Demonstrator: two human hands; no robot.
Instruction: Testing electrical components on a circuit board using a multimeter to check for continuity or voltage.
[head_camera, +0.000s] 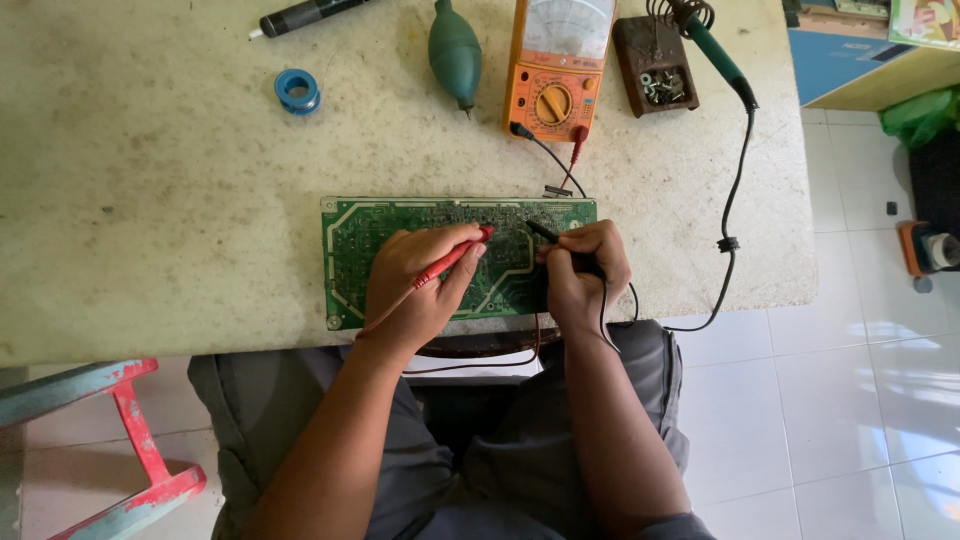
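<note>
Left hand (415, 290) fingers clamp red probe (455, 257), right hand (585, 270) fingers clamp black probe (545, 233), over green circuit board (350, 250) at frame centre, near table's (150, 250) lower edge; bare tabletop lies left.

The left hand (415, 285) pinches a red probe (455, 258), the right hand (585, 270) a black probe (545, 233); both tips seemingly touch the green circuit board (350, 250) beneath them, an orange multimeter (555, 70) beyond.

Speckled table (150, 220), green circuit board (350, 250), orange multimeter (555, 65), blue solder spool (297, 91)
</note>
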